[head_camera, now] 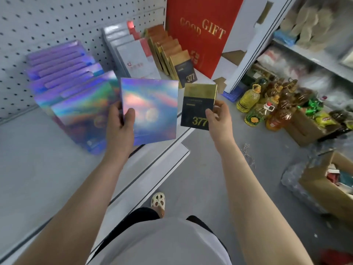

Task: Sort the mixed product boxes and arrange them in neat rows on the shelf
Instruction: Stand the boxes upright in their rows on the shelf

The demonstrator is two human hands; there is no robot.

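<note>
- Left hand (pixel 120 125) grips holo box (pixel 150 109)
- Right hand (pixel 217 119) grips 377 box (pixel 196 106)
- Grey shelf (pixel 28 159), pegboard (pixel 47 20) behind
- Oil bottles (pixel 250 100) on floor (pixel 200 169)

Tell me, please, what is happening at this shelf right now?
A person is sorting boxes at a shelf. The left hand holds a holographic box, and the right hand holds a black and gold box marked 377. On the shelf, a row of holographic boxes stands at the left, a row of white boxes in the middle, and a row of matching black and gold boxes beside a red gift bag. Neither held box is shelved yet.
</note>
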